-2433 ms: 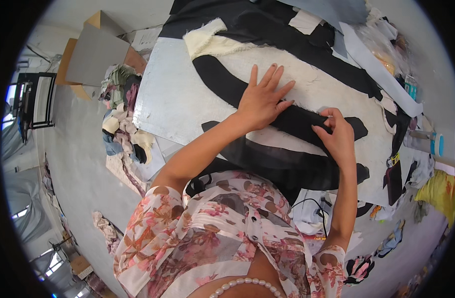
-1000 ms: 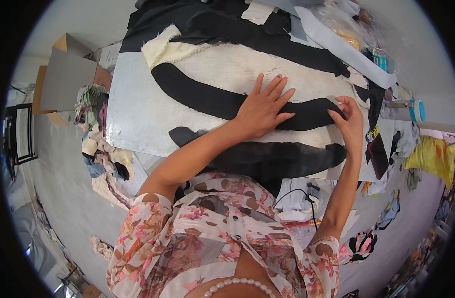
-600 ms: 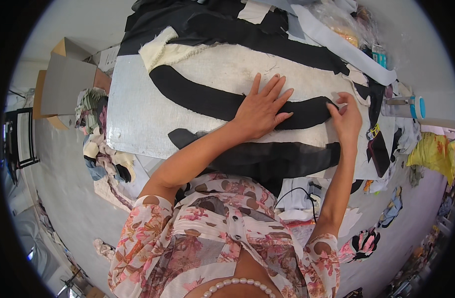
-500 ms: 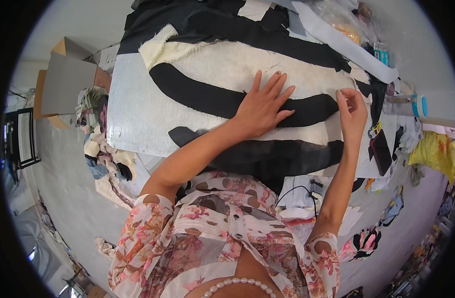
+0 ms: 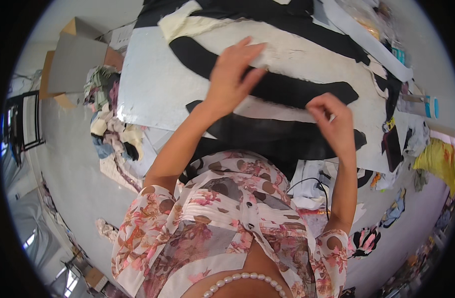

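Note:
A curved black fabric strip [image 5: 297,90] lies across the pale, worn work board [image 5: 148,74]. Over its left half is my left hand [image 5: 232,74], fingers apart and somewhat blurred; whether it touches the cloth I cannot tell. My right hand [image 5: 334,121] is at the strip's lower edge near its right end, fingers curled in and thumb bent toward them. Anything pinched there is too small or hidden to make out. Nearer my body lies a second black fabric piece [image 5: 282,134], partly under the right hand.
Cream cloth [image 5: 180,22] with a frayed edge touches the strip's left end. More black fabric [image 5: 267,20] covers the far side. A dark phone-like object [image 5: 392,149] lies at the right. Fabric scraps [image 5: 108,129] pile by the left edge, below a cardboard box [image 5: 76,64].
The view has shifted. My left hand has slid left along the strip, off its middle. My right hand has come away from the strip's right end, inward to its lower edge.

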The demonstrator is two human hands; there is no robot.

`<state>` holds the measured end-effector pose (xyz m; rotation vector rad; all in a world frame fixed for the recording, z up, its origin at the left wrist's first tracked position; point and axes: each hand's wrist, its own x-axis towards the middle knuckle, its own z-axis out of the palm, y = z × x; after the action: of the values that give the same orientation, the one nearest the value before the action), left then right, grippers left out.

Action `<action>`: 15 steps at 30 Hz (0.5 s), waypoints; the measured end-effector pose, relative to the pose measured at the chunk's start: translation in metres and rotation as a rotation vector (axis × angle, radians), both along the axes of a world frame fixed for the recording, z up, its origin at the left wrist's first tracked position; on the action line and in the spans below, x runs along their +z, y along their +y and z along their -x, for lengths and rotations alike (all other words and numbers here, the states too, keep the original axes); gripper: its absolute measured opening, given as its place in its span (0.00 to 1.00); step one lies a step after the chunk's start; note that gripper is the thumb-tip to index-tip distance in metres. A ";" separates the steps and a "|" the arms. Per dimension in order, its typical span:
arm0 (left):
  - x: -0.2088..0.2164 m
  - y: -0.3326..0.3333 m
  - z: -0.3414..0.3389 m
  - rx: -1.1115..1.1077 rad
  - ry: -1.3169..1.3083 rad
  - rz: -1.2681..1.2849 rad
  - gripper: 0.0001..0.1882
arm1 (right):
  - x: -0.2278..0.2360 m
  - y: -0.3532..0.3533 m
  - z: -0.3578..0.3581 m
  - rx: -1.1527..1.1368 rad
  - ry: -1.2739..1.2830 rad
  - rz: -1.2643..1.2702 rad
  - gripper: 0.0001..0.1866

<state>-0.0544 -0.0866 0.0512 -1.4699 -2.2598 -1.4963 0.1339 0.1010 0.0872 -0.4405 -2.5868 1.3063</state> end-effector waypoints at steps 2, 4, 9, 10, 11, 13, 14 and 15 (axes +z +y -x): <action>-0.002 -0.044 0.004 0.196 -0.113 0.009 0.17 | 0.004 -0.028 0.009 0.162 0.020 -0.053 0.05; -0.006 -0.079 0.001 0.254 -0.153 0.023 0.15 | -0.003 -0.046 0.016 0.295 0.081 -0.126 0.07; -0.018 -0.126 -0.024 0.306 -0.006 0.123 0.13 | -0.017 -0.082 0.039 0.351 0.053 -0.106 0.11; -0.025 -0.131 -0.026 0.291 -0.016 0.118 0.15 | -0.020 -0.088 0.045 0.332 0.053 -0.080 0.11; -0.027 -0.132 -0.028 0.282 0.002 0.137 0.15 | -0.022 -0.093 0.051 0.309 0.052 -0.054 0.11; -0.030 -0.132 -0.032 0.260 0.036 0.177 0.17 | -0.026 -0.104 0.064 0.303 0.044 -0.052 0.10; -0.032 -0.133 -0.034 0.227 0.042 0.233 0.20 | -0.028 -0.106 0.069 0.294 0.039 -0.052 0.10; -0.032 -0.132 -0.035 0.221 0.070 0.272 0.21 | -0.034 -0.107 0.073 0.310 0.027 -0.068 0.10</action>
<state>-0.0191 -0.2182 0.0189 -1.2510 -2.5628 -1.0960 0.0607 -0.0060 0.0534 -0.0080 -2.7473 1.2964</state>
